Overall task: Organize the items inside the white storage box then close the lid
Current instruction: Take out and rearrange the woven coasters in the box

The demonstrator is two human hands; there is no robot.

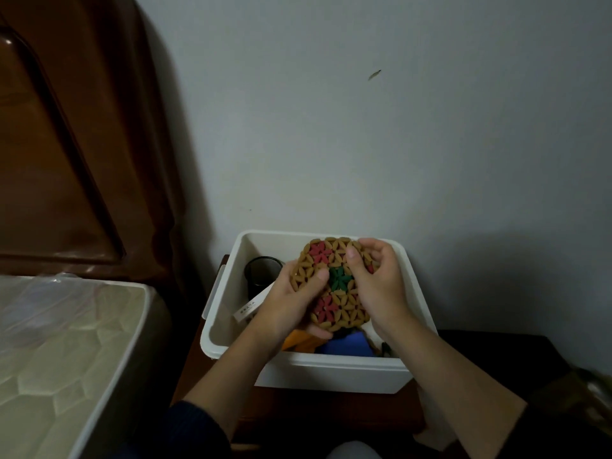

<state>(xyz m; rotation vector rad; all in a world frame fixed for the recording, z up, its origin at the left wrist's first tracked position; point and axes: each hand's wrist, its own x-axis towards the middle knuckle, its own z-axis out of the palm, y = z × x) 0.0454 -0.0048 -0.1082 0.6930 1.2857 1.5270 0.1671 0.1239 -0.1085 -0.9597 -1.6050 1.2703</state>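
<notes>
The white storage box (pixel 228 286) stands open on a dark wooden nightstand against the wall. Above it I hold a round woven mat (pixel 334 260) of tan beads with red and green flower patterns. My left hand (pixel 291 306) grips its left edge, thumb on top. My right hand (pixel 377 283) grips its right side, fingers curled over the top rim. Inside the box stand a black mesh cup (pixel 261 273) at the back left, a white labelled strip (pixel 250 308), an orange item (pixel 299 341) and a blue item (pixel 347 346). No lid is visible.
A mattress (pixel 66 352) wrapped in plastic lies at the left, with a brown headboard (pixel 66 144) behind it. The nightstand (pixel 298 409) holds the box close to the grey wall. A blurred object (pixel 592 392) shows at the right edge.
</notes>
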